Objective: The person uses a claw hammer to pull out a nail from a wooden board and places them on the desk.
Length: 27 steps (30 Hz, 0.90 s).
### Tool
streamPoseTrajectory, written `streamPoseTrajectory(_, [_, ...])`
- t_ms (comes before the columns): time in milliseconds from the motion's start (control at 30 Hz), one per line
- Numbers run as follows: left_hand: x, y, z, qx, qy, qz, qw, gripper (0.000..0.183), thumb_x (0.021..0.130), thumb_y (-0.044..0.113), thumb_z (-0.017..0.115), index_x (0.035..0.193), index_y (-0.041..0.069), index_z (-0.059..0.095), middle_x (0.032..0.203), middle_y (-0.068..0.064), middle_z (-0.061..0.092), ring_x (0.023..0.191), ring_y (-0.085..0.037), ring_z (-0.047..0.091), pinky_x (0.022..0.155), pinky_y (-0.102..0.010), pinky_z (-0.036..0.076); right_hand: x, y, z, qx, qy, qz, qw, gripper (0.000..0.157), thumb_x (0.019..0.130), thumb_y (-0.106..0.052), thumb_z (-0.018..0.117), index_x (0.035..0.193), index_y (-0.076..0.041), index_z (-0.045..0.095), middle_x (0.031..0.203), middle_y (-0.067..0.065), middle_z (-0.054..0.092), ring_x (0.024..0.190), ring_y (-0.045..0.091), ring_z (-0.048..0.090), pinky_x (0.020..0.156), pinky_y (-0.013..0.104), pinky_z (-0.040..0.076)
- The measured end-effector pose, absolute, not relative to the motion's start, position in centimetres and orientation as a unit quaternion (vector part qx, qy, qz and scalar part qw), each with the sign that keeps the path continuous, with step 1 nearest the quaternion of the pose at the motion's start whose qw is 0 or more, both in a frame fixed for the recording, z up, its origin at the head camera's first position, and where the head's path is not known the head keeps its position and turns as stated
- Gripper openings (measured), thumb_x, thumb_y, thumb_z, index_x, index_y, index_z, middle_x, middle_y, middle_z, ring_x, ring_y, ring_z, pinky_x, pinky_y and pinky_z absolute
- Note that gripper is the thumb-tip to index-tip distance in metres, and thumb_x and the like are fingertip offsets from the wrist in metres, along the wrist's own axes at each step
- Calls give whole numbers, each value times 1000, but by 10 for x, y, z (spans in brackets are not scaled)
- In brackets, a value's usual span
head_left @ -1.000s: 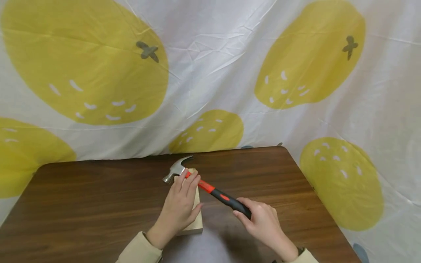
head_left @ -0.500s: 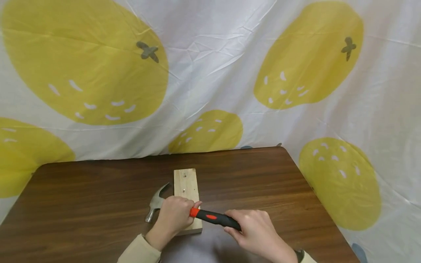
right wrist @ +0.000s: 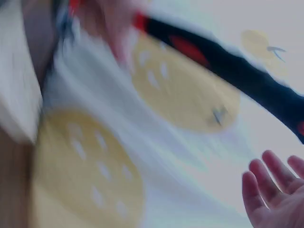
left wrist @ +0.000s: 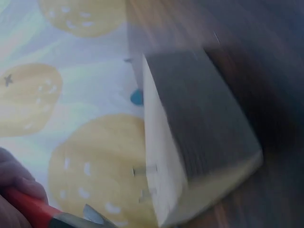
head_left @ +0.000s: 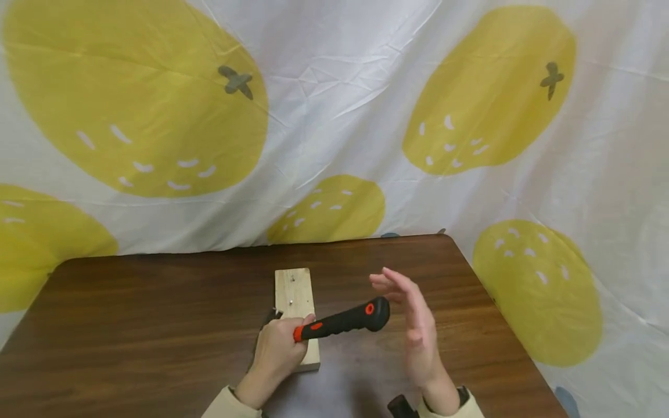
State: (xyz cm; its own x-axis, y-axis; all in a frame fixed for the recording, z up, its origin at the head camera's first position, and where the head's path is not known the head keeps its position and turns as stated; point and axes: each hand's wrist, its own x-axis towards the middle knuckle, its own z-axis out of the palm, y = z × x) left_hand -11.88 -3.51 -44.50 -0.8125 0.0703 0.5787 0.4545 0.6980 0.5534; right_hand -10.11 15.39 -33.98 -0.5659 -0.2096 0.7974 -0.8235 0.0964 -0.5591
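Claw hammer, gripped by the left hand over a nailed wooden block on the desk; right hand straight-fingered, apart from the handle. Probable step: regripping; next, likely, closing the right hand round it.

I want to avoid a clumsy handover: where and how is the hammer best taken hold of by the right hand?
Probably take the hammer by its black handle, near the free end, coming from the right with the right hand. The long handle sticks out toward that side, uncovered, while the left hand grips the hammer farther along.
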Motion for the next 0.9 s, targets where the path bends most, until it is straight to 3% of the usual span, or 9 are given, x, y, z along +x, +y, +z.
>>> streamPoseTrajectory(133, [-115,-18,-447,-122,-841,-448,277,48,80,11,64,43,15,34,46,16,20,43,3,17,37,-11,15,-98,122,-357,376,-659,615,215,81,87,-64,30,131,4,38,117,8,59,111,19,53,91,29,42])
streamPoseTrajectory(267, [-112,-3,-448,-129,-802,-508,287,43,81,11,64,45,12,40,45,14,27,45,6,20,37,-9,18,-97,93,-365,370,-579,708,163,53,87,-42,55,110,4,45,91,4,59,88,13,58,76,30,48])
streamPoseTrajectory(333, [-109,3,-450,-141,-786,-530,285,39,81,10,63,48,10,43,47,13,30,47,6,22,38,-8,20,-99,82,-366,357,-539,739,187,39,84,-27,65,86,5,43,69,5,50,65,11,52,59,25,47])
streamPoseTrajectory(400, [-107,7,-451,-158,-769,-555,275,36,81,10,63,51,9,45,49,13,32,47,7,23,38,-7,21,-100,75,-366,344,-525,748,217,41,82,-18,67,71,3,33,57,9,36,49,13,39,45,23,40])
streamPoseTrajectory(567, [-107,10,-445,-192,-767,-558,252,25,70,-2,66,59,8,45,55,10,39,51,4,33,43,-8,29,-104,73,-361,321,-562,711,277,43,92,-16,53,57,0,32,43,9,28,35,17,27,35,21,31])
streamPoseTrajectory(633, [-107,6,-438,-208,-785,-529,244,22,66,-5,67,73,4,48,67,3,48,60,-1,45,51,-13,41,-109,76,-355,322,-563,712,269,45,95,-17,47,55,1,33,41,8,27,34,16,26,33,22,27])
streamPoseTrajectory(700, [-107,-2,-433,-216,-792,-522,232,38,63,-8,66,95,0,46,87,-6,53,78,-12,54,65,-24,49,-116,78,-349,330,-554,724,245,47,96,-18,45,55,1,33,42,7,26,34,16,24,31,25,22])
streamPoseTrajectory(800, [-107,-19,-431,-190,-786,-545,222,57,66,-9,63,115,-6,34,111,-17,46,103,-26,50,82,-39,47,-130,80,-345,319,-555,737,219,49,95,-20,47,54,2,33,41,6,25,34,16,23,30,30,20])
streamPoseTrajectory(900, [-110,-36,-439,-107,-784,-578,201,58,72,-7,60,122,-7,31,122,-21,39,115,-33,39,89,-48,41,-143,81,-347,295,-559,750,195,48,95,-15,46,52,1,31,40,6,24,33,15,22,30,32,18])
